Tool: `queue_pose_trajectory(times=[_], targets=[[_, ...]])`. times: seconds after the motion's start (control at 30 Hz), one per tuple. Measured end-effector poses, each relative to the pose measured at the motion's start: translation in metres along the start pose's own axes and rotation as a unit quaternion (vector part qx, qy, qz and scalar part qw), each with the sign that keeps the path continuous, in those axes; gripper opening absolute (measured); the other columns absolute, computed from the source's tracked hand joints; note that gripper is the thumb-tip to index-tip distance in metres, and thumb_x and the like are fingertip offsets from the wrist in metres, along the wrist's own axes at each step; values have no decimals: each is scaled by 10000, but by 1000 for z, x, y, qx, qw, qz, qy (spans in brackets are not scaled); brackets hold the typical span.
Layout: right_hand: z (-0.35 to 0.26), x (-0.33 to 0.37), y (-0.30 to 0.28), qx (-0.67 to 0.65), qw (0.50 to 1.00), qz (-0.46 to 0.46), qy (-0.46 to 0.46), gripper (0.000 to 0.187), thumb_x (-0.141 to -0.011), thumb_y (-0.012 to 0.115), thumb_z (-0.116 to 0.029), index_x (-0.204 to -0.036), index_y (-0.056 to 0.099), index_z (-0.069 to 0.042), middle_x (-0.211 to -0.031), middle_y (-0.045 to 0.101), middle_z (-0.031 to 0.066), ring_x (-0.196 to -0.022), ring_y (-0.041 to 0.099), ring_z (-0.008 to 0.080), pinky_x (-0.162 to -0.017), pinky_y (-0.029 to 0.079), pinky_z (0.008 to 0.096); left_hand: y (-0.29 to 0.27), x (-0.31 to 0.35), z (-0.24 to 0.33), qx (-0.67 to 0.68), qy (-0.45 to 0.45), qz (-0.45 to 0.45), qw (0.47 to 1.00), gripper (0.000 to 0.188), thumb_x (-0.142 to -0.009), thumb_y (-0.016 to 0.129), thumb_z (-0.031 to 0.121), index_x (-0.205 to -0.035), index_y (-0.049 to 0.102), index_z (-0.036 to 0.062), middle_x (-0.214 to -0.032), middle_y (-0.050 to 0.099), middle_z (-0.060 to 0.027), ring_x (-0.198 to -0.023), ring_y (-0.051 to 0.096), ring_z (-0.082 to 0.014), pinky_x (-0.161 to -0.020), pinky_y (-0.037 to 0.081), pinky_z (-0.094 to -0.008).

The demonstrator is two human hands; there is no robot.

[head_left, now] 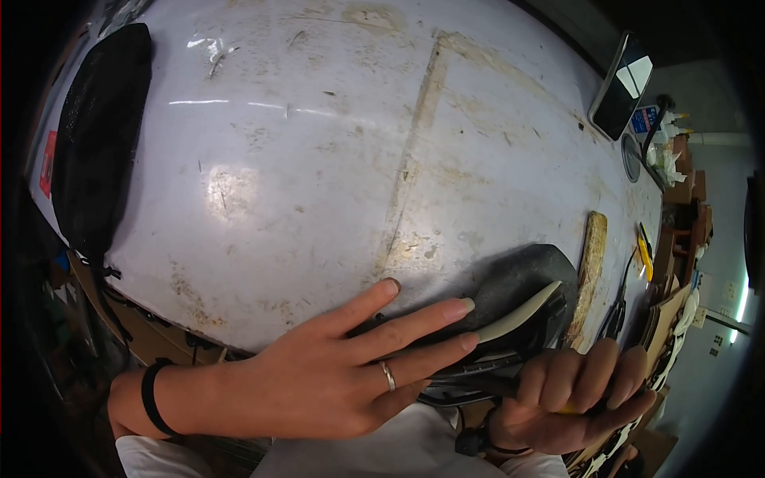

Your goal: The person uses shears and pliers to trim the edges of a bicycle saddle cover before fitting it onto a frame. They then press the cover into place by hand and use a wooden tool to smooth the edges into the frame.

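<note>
A dark grey moulded piece (pixel 514 275) with a curved cream strip (pixel 522 315) along one side lies at the table's near edge. My left hand (pixel 351 362) rests on it, fingers stretched out and spread, fingertips by the cream strip. The palm hides much of the piece's left part. Just right of the piece, my right hand (pixel 574 390) is closed, its fingers curled round a tool of which only a bit of yellow and a dark part show. What kind of tool it is, I cannot tell.
A scuffed white table (pixel 311 175) spreads ahead. On the left lies a long black padded piece (pixel 103 135). To the right are a worn wooden stick (pixel 590 267), black-handled scissors (pixel 617 311), a yellow cutter (pixel 644 253) and a propped phone (pixel 621 92). Cardboard (pixel 665 327) stands beyond the right edge.
</note>
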State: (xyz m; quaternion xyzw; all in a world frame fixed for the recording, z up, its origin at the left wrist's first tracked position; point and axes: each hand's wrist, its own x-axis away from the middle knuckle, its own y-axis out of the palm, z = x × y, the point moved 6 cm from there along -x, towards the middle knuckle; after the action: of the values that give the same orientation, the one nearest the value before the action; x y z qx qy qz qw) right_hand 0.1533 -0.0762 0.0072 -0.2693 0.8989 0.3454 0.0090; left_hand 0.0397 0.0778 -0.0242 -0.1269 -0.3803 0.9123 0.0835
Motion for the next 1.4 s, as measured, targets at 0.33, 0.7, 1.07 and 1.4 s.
queue_pose_trajectory(times=[0.33,0.7,1.07,1.4], targets=[[1,10,8,48,997,-52,-23,324,-1127,503,-457,-1032,444,-153,-831,488,40,-570,411,151,-494,389,309,-6,-12,4,-95,52,0,994,356,-901,775,188,-1239,781,76,-1556,582,-3,-1494,483,-238,-1004,466,-405],[-8,7,-14,-70,996,45,-17,365,-1167,348,-477,-1027,385,-142,-855,343,11,-625,212,143,-589,223,326,2,-11,6,-59,45,33,997,284,-907,743,127,-1180,807,79,-1576,567,27,-1493,484,-206,-973,475,-406],[-8,2,-16,-29,999,-38,20,360,-1158,367,-490,-1004,394,-165,-838,404,17,-595,309,148,-524,285,311,5,-12,8,-77,41,12,996,228,-886,792,225,-1090,824,129,-1572,573,67,-1509,461,-232,-1179,353,-468],[-14,14,-35,-25,996,72,-40,472,-1128,420,-556,-1165,501,-92,-920,533,84,-658,476,183,-620,458,380,0,-24,18,-171,103,-20,980,358,-904,756,268,-1212,791,89,-1603,538,40,-1496,461,-144,-929,441,-331]])
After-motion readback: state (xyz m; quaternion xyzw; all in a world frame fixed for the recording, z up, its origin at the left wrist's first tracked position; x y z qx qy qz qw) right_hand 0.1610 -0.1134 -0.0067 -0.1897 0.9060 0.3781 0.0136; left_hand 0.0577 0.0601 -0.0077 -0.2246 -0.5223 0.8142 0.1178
